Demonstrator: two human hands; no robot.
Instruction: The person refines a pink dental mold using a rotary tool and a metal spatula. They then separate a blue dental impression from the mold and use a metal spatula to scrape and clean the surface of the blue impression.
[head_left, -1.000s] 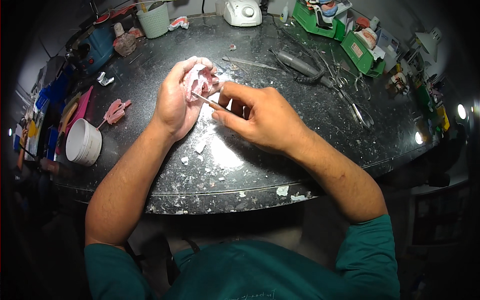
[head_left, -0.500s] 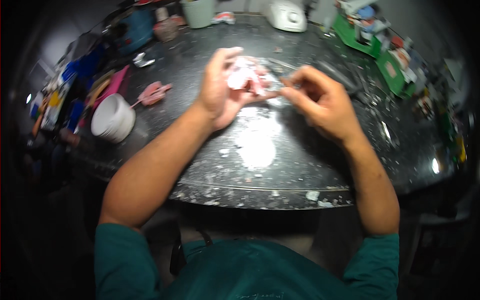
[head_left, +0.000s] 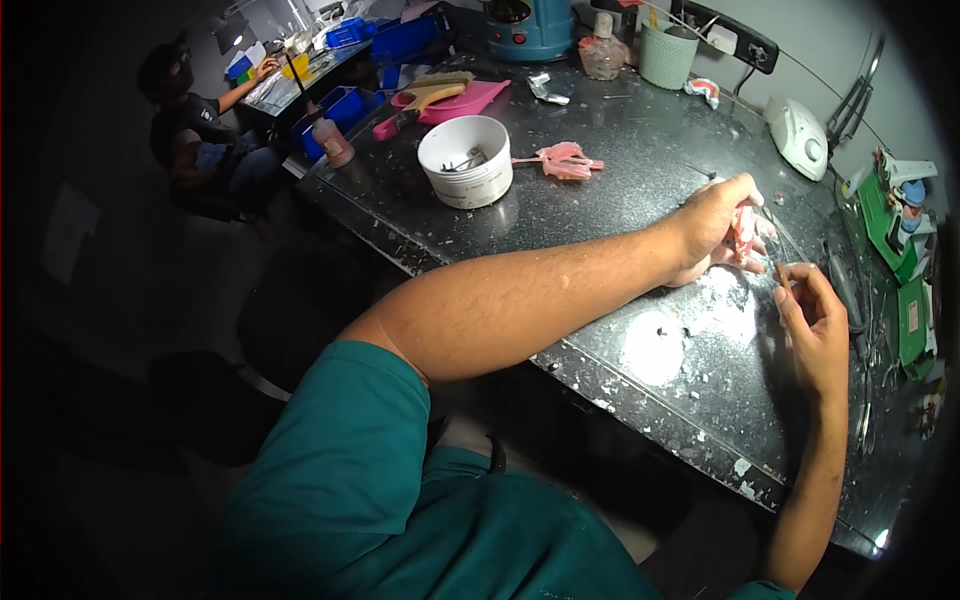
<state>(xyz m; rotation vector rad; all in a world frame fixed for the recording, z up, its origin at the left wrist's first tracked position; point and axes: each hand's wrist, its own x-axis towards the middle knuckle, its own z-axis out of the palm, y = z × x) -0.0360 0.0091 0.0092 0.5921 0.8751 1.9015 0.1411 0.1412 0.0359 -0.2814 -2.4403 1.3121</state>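
Note:
Over the dark speckled worktop, my left hand is closed around a small pink-and-white piece that looks like a dental model. The palm and fingers hide most of it, and glare washes out part. Close by on the right, my right hand pinches a slim tool with a brownish handle. The tool's upper end is near the left fingers; whether it touches the piece I cannot tell.
A white tub with small metal bits stands left of a pink tray-like piece. Farther back are a pink dustpan, a brush, a glass bottle and a pale green pot. Green bins line the right. A co-worker sits far left.
The view has swung left, so the hands now appear farther right and the co-worker has come into sight. Both hands keep their holds, close together over the worktop.

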